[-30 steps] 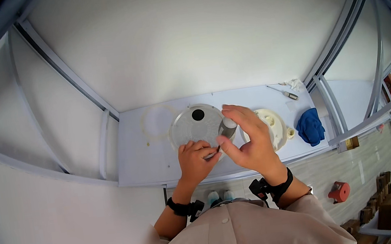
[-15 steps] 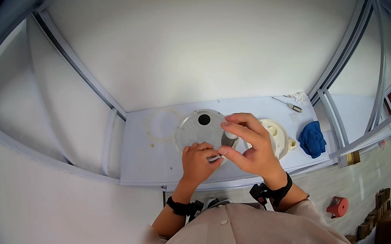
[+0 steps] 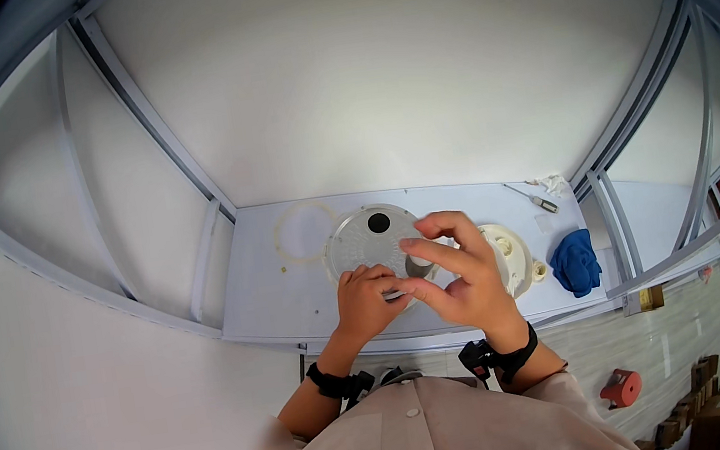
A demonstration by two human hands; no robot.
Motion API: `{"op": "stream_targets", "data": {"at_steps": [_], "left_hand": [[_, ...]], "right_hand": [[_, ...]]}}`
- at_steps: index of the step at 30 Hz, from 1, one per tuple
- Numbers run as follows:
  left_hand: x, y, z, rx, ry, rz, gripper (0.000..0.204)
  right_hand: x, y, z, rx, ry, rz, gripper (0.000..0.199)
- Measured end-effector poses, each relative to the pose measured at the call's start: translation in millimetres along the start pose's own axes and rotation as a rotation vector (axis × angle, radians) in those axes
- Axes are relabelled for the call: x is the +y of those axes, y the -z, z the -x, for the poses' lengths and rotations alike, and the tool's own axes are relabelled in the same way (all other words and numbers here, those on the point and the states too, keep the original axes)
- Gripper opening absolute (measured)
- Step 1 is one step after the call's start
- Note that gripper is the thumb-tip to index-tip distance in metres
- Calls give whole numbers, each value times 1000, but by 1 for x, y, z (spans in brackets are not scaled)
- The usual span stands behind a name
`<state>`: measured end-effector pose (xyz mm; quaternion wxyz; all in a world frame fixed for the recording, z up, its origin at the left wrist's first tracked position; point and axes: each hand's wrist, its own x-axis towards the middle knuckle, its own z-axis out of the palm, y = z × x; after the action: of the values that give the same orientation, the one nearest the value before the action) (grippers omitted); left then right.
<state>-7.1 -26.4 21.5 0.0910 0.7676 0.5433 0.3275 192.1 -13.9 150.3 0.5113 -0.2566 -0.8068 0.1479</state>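
A round grey disc (image 3: 367, 241) with fine ribs and a dark hole near its far edge lies on the pale blue table (image 3: 277, 287). My left hand (image 3: 368, 299) is curled at the disc's near rim, pinching a small grey piece. My right hand (image 3: 457, 274) hovers beside it, thumb and fingers closed around a small dark grey cylindrical part (image 3: 420, 264) held over the disc's right edge. The two hands touch at the fingertips. What lies under them is hidden.
A cream round housing (image 3: 512, 257) sits right of the hands. A blue cloth (image 3: 575, 261) lies further right. A thin pale ring (image 3: 304, 231) rests left of the disc. A small tool (image 3: 533, 198) and white scrap lie at the back right. White booth walls surround the table.
My head has dipped, so the table sits lower in view. Both hands stay together at the disc's near right edge; the right fingers have shifted a little on the small part.
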Motion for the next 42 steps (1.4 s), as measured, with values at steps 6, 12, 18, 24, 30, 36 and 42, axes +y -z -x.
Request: {"op": "stream_targets", "data": {"at_steps": [6, 12, 18, 24, 30, 36, 42], "left_hand": [[0, 0, 2, 8, -5, 42, 15], [-3, 0, 0, 6, -1, 46, 16], [-1, 0, 0, -14, 11, 47, 18], [0, 0, 0, 2, 23, 63, 18], [-1, -1, 0, -7, 30, 67, 17], [-1, 0, 0, 10, 15, 94, 16], [-1, 2, 0, -1, 22, 82, 16]], "right_hand": [[-1, -3, 7, 48, -186, -127, 37], [-1, 4, -8, 40, 1, -88, 33], [3, 1, 8, 69, -89, -36, 34], [-3, -6, -2, 128, -97, -172, 43], [0, 4, 5, -8, -92, 4, 40], [-1, -4, -3, 96, -89, -187, 45], [1, 1, 2, 11, -58, -6, 48]]}}
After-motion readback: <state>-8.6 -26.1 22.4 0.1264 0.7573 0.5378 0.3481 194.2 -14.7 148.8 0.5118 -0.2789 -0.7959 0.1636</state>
